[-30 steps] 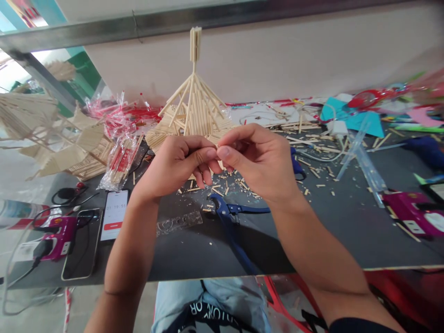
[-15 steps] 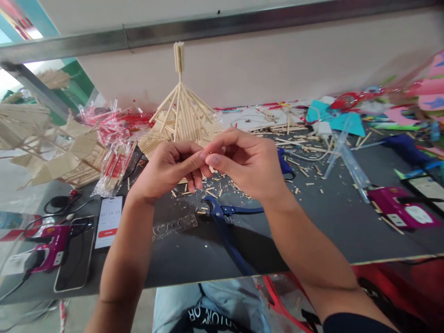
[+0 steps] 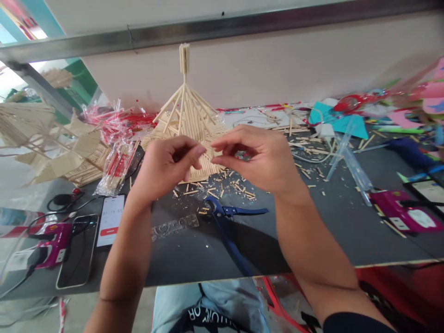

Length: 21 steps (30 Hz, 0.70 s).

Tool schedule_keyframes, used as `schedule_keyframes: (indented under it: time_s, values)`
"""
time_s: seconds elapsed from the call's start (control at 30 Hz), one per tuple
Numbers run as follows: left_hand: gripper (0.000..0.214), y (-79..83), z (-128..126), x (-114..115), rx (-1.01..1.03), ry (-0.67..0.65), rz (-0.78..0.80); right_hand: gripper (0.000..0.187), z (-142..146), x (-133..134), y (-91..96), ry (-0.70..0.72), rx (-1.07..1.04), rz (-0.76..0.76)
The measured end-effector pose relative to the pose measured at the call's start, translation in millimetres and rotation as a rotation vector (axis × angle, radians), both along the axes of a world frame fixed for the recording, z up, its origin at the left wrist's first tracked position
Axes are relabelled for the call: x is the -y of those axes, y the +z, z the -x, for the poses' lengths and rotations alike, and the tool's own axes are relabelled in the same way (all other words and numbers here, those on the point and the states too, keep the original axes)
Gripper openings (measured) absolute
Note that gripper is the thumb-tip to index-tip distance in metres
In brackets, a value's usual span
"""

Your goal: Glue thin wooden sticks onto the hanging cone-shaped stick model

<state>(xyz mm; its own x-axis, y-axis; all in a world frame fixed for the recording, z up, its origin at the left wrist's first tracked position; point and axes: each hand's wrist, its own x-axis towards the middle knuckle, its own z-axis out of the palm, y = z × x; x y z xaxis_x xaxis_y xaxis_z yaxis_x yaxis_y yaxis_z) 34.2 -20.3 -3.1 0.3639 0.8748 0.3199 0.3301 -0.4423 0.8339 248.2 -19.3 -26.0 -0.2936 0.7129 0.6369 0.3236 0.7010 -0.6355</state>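
On the bench (image 3: 312, 245), centre back: model (image 3: 185, 111), built of pale sticks, standing upright; a bundle at its tip, sticks fanning down from it; lower part partly hidden by our hands.
Left hand (image 3: 164, 166): raised before the model; thumb lies along the bent forefinger; we cannot tell whether this grip pinches anything.
Right hand (image 3: 265, 157): raised opposite, thumb and forefinger pointing toward the left hand, their tips apart; we cannot tell whether a small piece sits in this grip.
Gap: narrow; the two hands' fingertips near, not touching.
Scraps (image 3: 243, 188): short stick ends strewn before the model and off to our right.
Cutter (image 3: 222, 213): blue, lying nearer us than most scraps.
Ruler (image 3: 175, 227): clear, flat, just left of the cutter.
Lit phone (image 3: 110, 219): timer showing, partly behind our left forearm.
Dark phone (image 3: 78, 252): just beside the lit one.
Bag (image 3: 118, 166): clear plastic, sticks inside, left of the model.
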Motion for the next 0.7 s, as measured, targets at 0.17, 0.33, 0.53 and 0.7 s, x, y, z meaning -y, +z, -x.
schedule_keyframes:
  time_s: [0.17,0.33,0.53,0.7]
  values:
    - [0.015,-5.7,19.0,-11.3,-0.132,0.368,-0.226,0.016,1.0,-25.9,-10.0,-0.151,0.058,-0.161]
    - [0.014,-10.9,27.9,-18.7,-0.141,0.405,-0.255,0.017,1.3,-39.0,-13.9,-0.163,0.093,-0.222]
    - [0.012,-10.7,29.7,-19.2,-0.245,0.32,-0.236,0.018,-1.9,-44.4,-17.8,-0.161,0.102,-0.257]
    - [0.012,-9.7,31.2,-19.1,-0.259,0.297,-0.223,0.016,2.2,-44.3,-20.4,-0.225,0.154,-0.296]
